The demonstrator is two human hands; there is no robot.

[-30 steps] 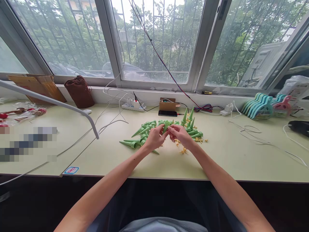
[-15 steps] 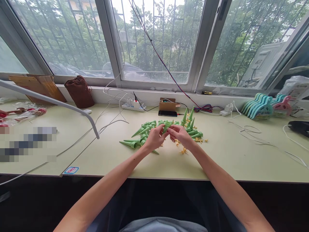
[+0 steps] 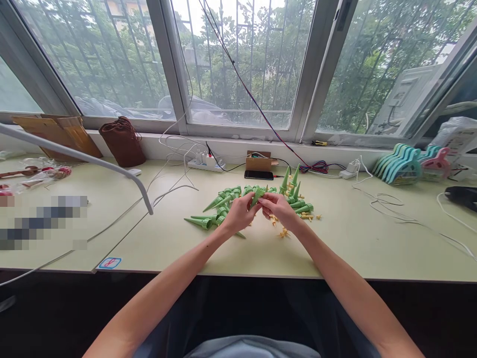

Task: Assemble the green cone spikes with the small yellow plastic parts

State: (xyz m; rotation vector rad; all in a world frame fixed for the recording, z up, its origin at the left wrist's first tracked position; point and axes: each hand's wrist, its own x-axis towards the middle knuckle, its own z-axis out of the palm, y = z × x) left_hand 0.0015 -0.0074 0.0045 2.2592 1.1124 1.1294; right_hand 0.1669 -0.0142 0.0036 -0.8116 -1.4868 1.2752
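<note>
With 12 o'clock straight ahead of the person and the held piece as centre, a blue-edged label (image 3: 110,263) lies at 8 o'clock, by the front edge of the pale desk (image 3: 354,248). Small yellow parts (image 3: 283,232) sit at about 5 o'clock, just beyond the wrists. The left hand (image 3: 240,215) is curled nearly closed around a green spike (image 3: 257,195), its wider end up, held over the desk. The right hand (image 3: 278,205) is pinched, fingertips touching the spike's right side; whether they also grip a yellow part, I cannot tell. Loose green spikes (image 3: 218,201) lie piled from 8 to 10 o'clock, and a few upright spikes (image 3: 295,178) stand at 2 o'clock. Farther off, a black phone (image 3: 258,175) lies at 12 o'clock, in front of a small cardboard box (image 3: 259,164). A white power strip (image 3: 206,166) and, beyond it, a brown pouch (image 3: 122,143) are around 10 o'clock; turquoise hangers (image 3: 398,164) stand between 2 and 3. Windows (image 3: 242,74) close the far side.
</note>
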